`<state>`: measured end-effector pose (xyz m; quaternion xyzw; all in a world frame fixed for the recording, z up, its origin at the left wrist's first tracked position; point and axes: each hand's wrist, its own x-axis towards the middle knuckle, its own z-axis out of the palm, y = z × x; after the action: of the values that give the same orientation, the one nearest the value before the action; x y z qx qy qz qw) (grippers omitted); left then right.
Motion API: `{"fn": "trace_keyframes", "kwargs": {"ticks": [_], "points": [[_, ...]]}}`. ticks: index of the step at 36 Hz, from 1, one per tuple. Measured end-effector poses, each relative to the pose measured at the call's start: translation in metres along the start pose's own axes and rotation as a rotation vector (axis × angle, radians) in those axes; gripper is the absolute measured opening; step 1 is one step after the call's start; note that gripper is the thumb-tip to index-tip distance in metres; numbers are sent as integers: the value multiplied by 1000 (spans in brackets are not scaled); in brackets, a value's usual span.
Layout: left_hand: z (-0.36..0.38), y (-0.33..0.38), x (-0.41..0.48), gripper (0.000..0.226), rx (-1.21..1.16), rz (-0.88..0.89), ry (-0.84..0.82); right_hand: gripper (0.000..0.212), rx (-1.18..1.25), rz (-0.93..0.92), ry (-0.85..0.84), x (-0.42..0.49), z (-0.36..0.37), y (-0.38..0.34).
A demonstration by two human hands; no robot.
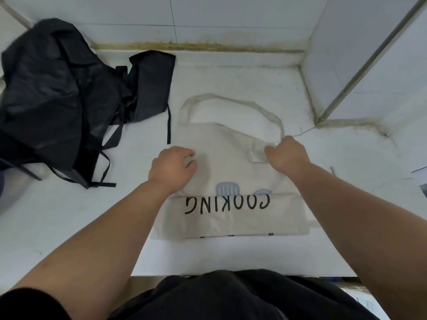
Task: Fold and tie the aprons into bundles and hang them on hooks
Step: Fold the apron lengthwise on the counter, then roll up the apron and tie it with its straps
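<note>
Both bare arms reach forward and come closer together at the hands. The left hand [172, 166] lies palm down with its fingers bent under; its fingertips are hidden, so a pinch cannot be told. The right hand [287, 154] is balled into a fist, knuckles up, and grips a fold of the beige cloth apron [231, 158].

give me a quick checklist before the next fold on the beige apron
1. Right hand has a grip on the beige apron at its top corner: ok.
2. Left hand is on the apron's other side: ok; whether it pinches cloth: cannot tell.
3. Lower fold lies flat: ok.
4. Neck strap tucked in: not ok, it loops out over the counter.
5. Black aprons apart from the beige one: ok.
6. Hooks in reach: cannot tell, none in view.
</note>
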<state>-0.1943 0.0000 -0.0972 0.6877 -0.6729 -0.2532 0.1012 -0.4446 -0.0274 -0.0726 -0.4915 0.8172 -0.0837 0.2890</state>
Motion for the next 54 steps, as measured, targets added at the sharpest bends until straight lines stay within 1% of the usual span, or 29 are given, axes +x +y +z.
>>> {"fn": "trace_keyframes", "kwargs": {"ticks": [2, 3, 4, 6, 8, 10, 13, 14, 16, 18, 20, 22, 23, 25, 27, 32, 34, 39, 42, 45, 48, 50, 52, 54], "points": [[0, 7, 9, 42, 44, -64, 10, 32, 15, 71, -94, 10, -1, -2], [-1, 10, 14, 46, 59, -92, 11, 28, -9, 80, -145, 17, -2, -2], [-1, 13, 20, 51, 69, -116, 6, 23, -49, 71, -191, 24, -3, -2], [-3, 16, 29, 60, 91, -159, -19, 28, -131, 32, -217, 36, -6, -3], [-6, 19, 44, 66, 78, -224, -31, 30, -217, -16, -165, 54, -13, -9], [-10, 19, 60, 68, 25, -289, -9, 21, -257, -65, -79, 69, -22, -18], [-15, 20, 87, 72, -62, -366, 22, 2, -196, -115, 37, 92, -35, -39], [-16, 19, 96, 74, -84, -382, 24, 3, -152, -131, 82, 99, -40, -47], [-16, 17, 111, 74, -132, -410, 35, 18, -26, -148, 173, 112, -46, -60], [-14, 15, 124, 60, -163, -419, 65, 35, 136, -179, 214, 122, -49, -71], [-13, 14, 132, 44, -195, -422, 108, 53, 268, -273, 192, 127, -46, -76], [-12, 14, 139, 43, -219, -424, 164, 65, 316, -371, 155, 127, -39, -79], [-11, 13, 142, 44, -228, -417, 203, 66, 313, -413, 146, 127, -34, -78], [-9, 12, 143, 47, -251, -385, 284, 60, 253, -468, 140, 123, -23, -74], [-8, 9, 141, 50, -277, -366, 332, 50, 169, -489, 125, 115, -13, -69], [-9, 9, 122, 56, -174, -280, 341, 37, 93, -483, 52, 94, 4, -51], [-9, 11, 108, 53, -156, -221, 323, 35, 63, -478, 26, 85, 6, -44], [-12, 12, 65, 36, -171, -48, 227, 35, 32, -486, 23, 51, 7, -33], [-11, 12, 41, 32, -167, 6, 189, 34, -6, -495, 10, 31, 11, -24], [-5, 14, 14, 28, -173, 69, 173, 31, -42, -487, -48, 8, 19, -14], [9, 10, -13, 27, -85, 203, 124, 25, -72, -472, -127, -14, 27, -1], [17, 5, -30, 24, 9, 317, 99, 20, -22, -458, -207, -32, 32, 8], [21, 5, -45, 18, 49, 428, 83, 17, -6, -483, -264, -48, 36, 15], [29, 6, -60, 30, 65, 524, 46, 22, -89, -565, -266, -61, 43, 25]]}}
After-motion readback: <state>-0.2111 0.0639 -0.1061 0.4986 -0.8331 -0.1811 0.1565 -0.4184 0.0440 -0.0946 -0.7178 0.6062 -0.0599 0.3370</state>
